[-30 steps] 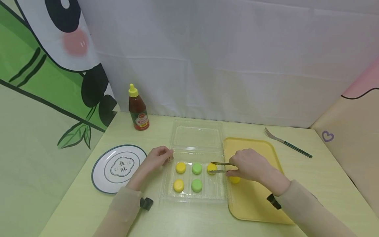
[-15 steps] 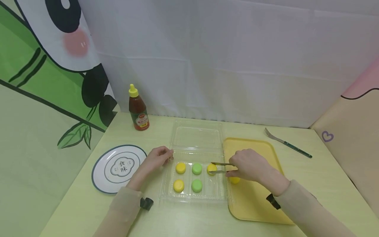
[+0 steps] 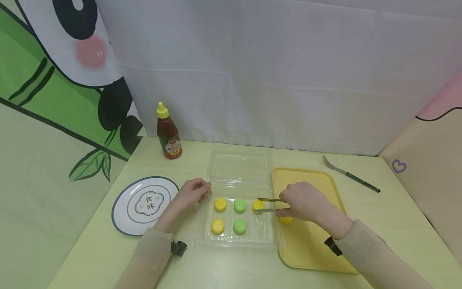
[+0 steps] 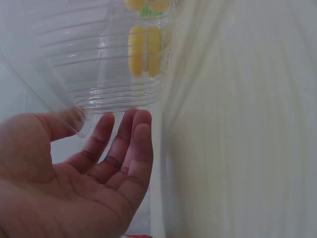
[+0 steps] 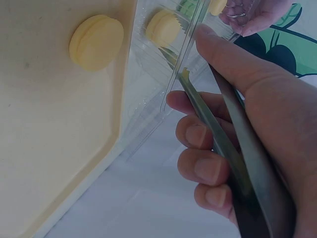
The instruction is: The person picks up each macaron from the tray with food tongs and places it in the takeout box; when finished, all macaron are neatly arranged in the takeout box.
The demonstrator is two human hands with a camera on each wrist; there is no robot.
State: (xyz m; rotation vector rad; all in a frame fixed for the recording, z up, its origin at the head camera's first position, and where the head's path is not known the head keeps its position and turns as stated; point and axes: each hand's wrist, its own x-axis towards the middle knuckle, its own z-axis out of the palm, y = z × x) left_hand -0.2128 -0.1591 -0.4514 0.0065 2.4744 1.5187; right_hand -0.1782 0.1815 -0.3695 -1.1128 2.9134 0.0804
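Nothing has visibly shifted since a second ago. Over the yellow tray's (image 3: 314,249) left edge, my right hand (image 3: 304,202) grips the tongs (image 5: 255,158), tips straddling a yellow macaron (image 3: 258,204), far right in the clear box (image 3: 234,243); contact I can't tell. From above, my hand partly hides another macaron (image 3: 286,220). My left hand (image 3: 191,192) pinches the box's left rim.

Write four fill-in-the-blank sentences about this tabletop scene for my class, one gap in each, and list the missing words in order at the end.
1. The right hand grips tongs, whose tips are at a macaron coloured ____.
2. The open clear box holds three yellow macarons and ____ green ones.
3. In the head view, the plate lies to the box's ____.
4. The number of macarons visible on the tray is ____.

Missing words: yellow; two; left; one.
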